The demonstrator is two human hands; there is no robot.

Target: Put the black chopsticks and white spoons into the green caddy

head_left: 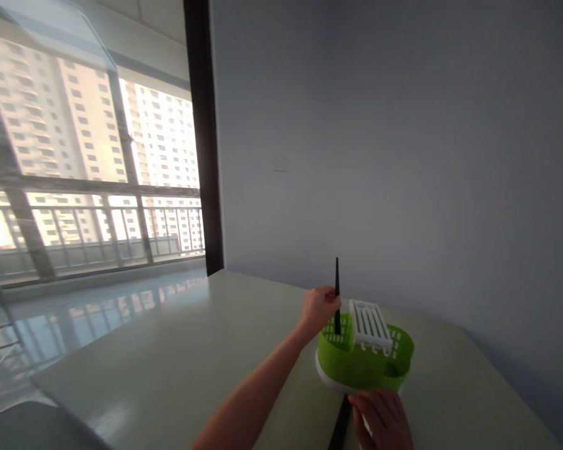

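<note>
At the left, a large window (89, 125) lets in daylight, and the pale worktop (169, 356) reaches from there to the grey wall. Farther right, the left hand (319, 306) grips a thin black stick (337, 281) around its middle, between thumb and fingers. The stick is upright, with its narrow tip above; I think this is because the left compartment of the green basket (351, 367) opens upward, and the lower end of the stick is inside it. The hold at the middle seems chosen so that the fingers remain above the rim.

In front of the basket lies a dark strip (340, 424), perhaps so that it is close to the other hand. Over the middle of the basket sits a white slotted rack (370, 324), leaving both end compartments uncovered. At the lower right, the right hand (382, 415) is bent, with its fingertips at the strip's far end; whether it grips the strip or only touches it, I cannot tell.
</note>
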